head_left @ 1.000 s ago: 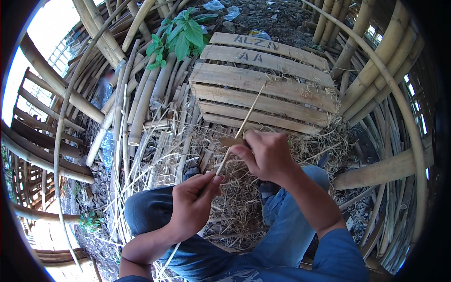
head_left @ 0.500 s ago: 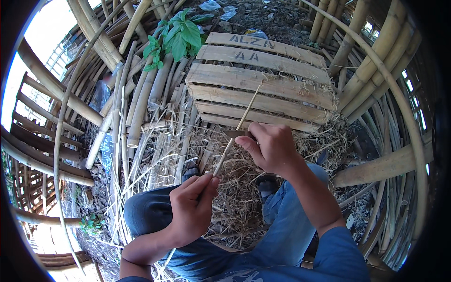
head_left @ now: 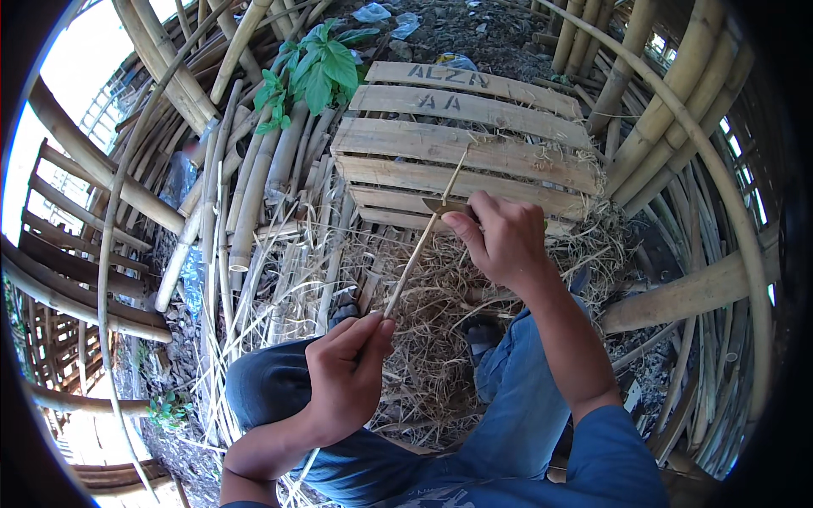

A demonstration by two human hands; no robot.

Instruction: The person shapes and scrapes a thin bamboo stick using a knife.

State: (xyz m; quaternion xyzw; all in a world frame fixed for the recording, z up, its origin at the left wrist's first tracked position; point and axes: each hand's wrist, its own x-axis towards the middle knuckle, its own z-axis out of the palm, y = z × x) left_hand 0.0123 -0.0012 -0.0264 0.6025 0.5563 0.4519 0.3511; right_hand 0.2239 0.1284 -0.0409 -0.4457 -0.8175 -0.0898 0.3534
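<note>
My left hand is closed round the near end of a thin bamboo stick, just above my left knee. From there the stick slants up and away, its far tip over the slatted wooden crate. My right hand grips a knife, its handle hidden in the fingers. The short dark knife blade lies across the stick in its upper part, touching it. My right thumb points toward the stick beside the blade.
Curly bamboo shavings cover the ground between my feet and cling to the crate's right side. Split strips and bamboo poles lie at the left. A leafy green plant grows behind them. Thick bamboo posts stand at the right.
My right hand and the knife have slid up along the stick, away from my left hand. The left hand keeps its hold in nearly the same place.
</note>
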